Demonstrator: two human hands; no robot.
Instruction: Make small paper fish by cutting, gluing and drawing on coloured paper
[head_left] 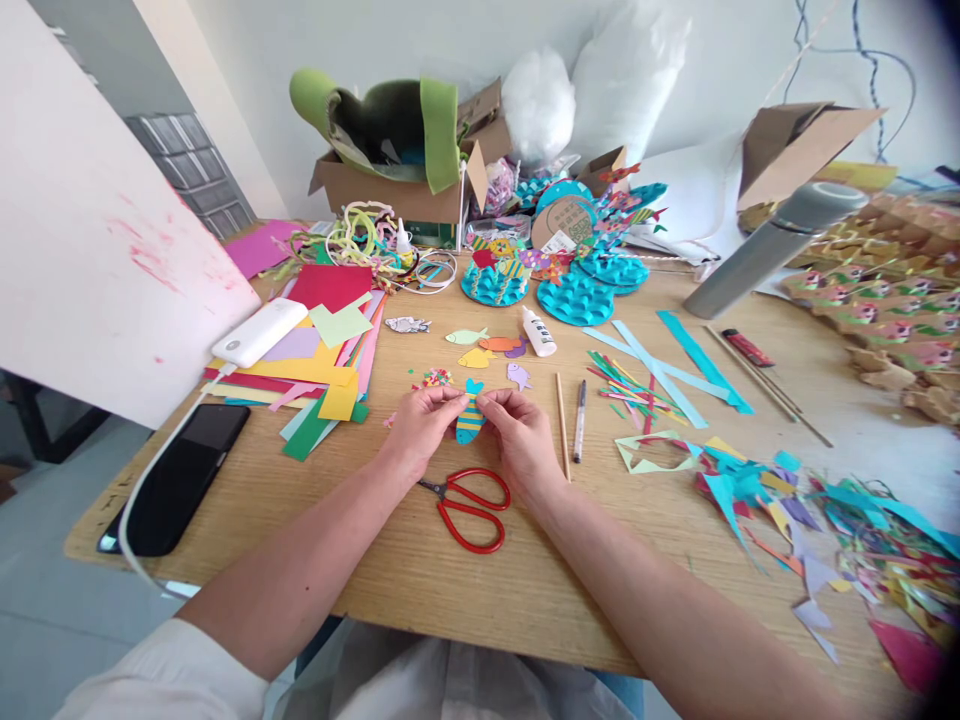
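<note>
Just below the frame's centre, the left hand (420,425) and right hand (519,432), fingertips together, pinched a striped paper fish (470,424) by opposite edges near its tail; likely light and easily creased, it suited edge holds.

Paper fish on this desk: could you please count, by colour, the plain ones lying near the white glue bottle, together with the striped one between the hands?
Light green fish: 1
Orange fish: 1
Yellow fish: 1
Dark purple fish: 1
Light purple fish: 1
Blue fish with yellow stripes: 1
Total: 6
</note>
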